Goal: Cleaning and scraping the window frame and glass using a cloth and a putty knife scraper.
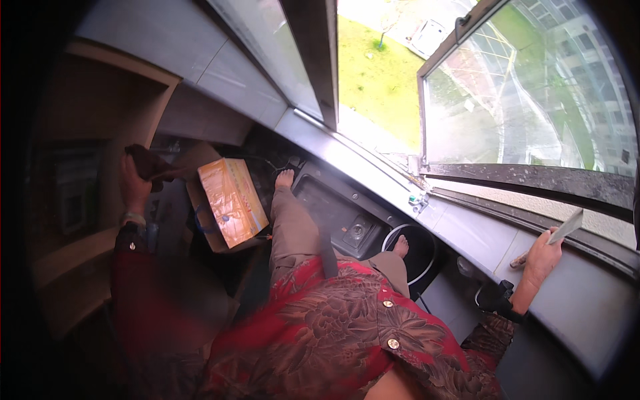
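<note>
My right hand (542, 259) is closed around a scraper (567, 228) over the tiled sill. Its flat, pale blade widens away from my fingers toward the window frame, and the end of its handle shows below my palm. On the far left my left hand (135, 189) grips a dark brown cloth (152, 165), which hangs beside the wooden cabinet. Part of that hand is in shadow, and the left sleeve is smeared by motion. An orange-brown taped cardboard box (232, 203) stands just right of the cloth.
An open window sash (523, 170) swings outward above the tiled sill (460, 233), with ground far below. My bare feet stand either side of a dark sink (327, 207). A white hose (435, 250) loops by my right foot. A wooden cabinet (150, 93) lines the left.
</note>
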Motion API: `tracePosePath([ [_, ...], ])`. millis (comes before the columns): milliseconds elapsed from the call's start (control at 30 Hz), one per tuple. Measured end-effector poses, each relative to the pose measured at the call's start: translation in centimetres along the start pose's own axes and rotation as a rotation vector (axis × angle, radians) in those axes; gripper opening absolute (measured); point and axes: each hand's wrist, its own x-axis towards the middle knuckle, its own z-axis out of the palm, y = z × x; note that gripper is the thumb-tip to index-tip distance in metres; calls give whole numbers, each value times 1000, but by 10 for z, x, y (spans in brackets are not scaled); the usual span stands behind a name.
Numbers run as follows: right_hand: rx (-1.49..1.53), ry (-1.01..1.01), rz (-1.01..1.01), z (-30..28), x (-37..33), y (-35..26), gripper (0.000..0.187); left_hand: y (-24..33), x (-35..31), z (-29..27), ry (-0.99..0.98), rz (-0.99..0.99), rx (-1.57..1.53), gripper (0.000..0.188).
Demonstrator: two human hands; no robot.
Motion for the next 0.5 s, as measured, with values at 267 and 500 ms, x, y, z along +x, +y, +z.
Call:
tracePosePath([
  [267, -7, -3, -13, 3, -11, -21, 14, -52, -34, 37, 62, -11, -128, 76],
  [500, -14, -22, 50, -7, -17, -27, 11, -44, -25, 49, 247, -45, -177, 59],
])
